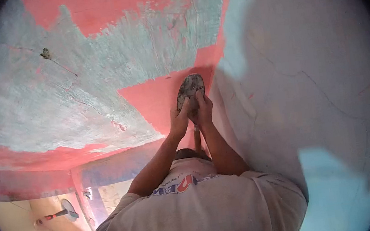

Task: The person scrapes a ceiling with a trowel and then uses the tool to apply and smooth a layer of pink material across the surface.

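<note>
A: What's being held?
B: A trowel (189,87) with a round grey blade, just above centre frame. The blade lies flat on the pink paint (151,101), right beside the corner where it meets the white wall (308,78).

A: Hands?
B: Both are on it. The left hand (180,118) is curled shut round the trowel under the blade, thumb up along the blade's edge. The right hand (203,109) is closed on it too, fingers lapping the blade's lower rim. The two hands touch. A bit of wooden handle (197,138) shows below them.

A: Around it?
B: Bare forearms run down to a light shirt (196,214) with red and blue lettering, bottom centre. There's a big grey-green patch (54,94) across the upper left. The white wall has thin cracks and pale blue spots. A red-handled tool (56,215) is at lower left, well apart.
</note>
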`<action>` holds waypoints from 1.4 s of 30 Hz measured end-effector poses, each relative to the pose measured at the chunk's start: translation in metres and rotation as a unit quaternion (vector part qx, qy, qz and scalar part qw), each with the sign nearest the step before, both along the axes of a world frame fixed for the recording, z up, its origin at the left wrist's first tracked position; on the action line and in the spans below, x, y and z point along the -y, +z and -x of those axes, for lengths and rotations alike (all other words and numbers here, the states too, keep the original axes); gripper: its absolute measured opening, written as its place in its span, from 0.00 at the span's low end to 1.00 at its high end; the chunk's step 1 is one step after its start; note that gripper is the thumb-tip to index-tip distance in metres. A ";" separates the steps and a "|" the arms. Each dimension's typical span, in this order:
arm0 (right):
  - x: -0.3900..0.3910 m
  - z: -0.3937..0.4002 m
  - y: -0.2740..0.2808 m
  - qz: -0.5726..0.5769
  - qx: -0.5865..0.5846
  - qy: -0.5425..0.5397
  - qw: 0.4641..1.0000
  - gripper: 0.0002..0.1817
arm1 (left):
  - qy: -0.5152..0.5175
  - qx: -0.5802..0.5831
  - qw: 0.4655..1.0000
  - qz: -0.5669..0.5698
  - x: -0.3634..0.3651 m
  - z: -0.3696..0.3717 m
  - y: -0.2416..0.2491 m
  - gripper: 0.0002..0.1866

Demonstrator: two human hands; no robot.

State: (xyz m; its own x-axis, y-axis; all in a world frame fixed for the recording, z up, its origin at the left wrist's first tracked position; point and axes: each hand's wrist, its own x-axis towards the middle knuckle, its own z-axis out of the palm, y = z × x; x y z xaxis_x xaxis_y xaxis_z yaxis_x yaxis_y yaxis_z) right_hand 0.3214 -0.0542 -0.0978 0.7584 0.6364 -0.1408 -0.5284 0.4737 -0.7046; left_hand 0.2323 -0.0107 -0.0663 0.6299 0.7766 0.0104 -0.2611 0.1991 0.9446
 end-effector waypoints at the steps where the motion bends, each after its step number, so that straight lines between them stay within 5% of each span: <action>1: -0.002 -0.005 -0.010 0.007 0.006 -0.004 1.000 0.20 | -0.003 -0.001 1.000 0.014 0.000 -0.001 -0.005 0.21; 6: 0.003 -0.015 0.009 0.041 0.069 -0.036 0.996 0.21 | -0.032 -0.026 0.997 0.062 -0.002 -0.019 0.010 0.20; 12: 0.004 -0.023 0.014 0.073 0.120 -0.079 0.987 0.19 | -0.044 -0.052 0.996 -0.060 -0.003 -0.032 0.006 0.20; 20: -0.001 -0.031 0.004 0.090 0.119 -0.073 0.986 0.19 | -0.002 -0.035 0.995 -0.090 0.000 -0.037 0.007 0.18; 23: 0.003 -0.034 0.009 0.123 0.213 -0.088 0.965 0.19 | -0.002 -0.050 0.995 -0.088 -0.002 -0.037 0.008 0.18; 29: 0.008 -0.020 0.038 0.108 0.142 -0.097 0.979 0.22 | 0.024 -0.035 0.997 -0.070 0.005 -0.039 0.017 0.16; 39: -0.003 -0.037 0.076 0.080 0.227 -0.111 0.964 0.19 | 0.013 -0.059 0.989 -0.132 -0.008 -0.046 0.070 0.16; 42: -0.009 -0.034 0.058 0.096 0.204 -0.098 0.969 0.20 | 0.008 -0.058 0.989 -0.138 -0.016 -0.043 0.044 0.16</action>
State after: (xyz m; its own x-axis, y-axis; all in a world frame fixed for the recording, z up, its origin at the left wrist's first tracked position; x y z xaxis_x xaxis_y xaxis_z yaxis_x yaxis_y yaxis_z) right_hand 0.3555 -0.0456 -0.0395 0.8795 0.4663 0.0951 -0.0995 0.3755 -0.9215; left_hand 0.2758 0.0050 -0.0222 0.6264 0.7647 0.1512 -0.1490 -0.0729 0.9861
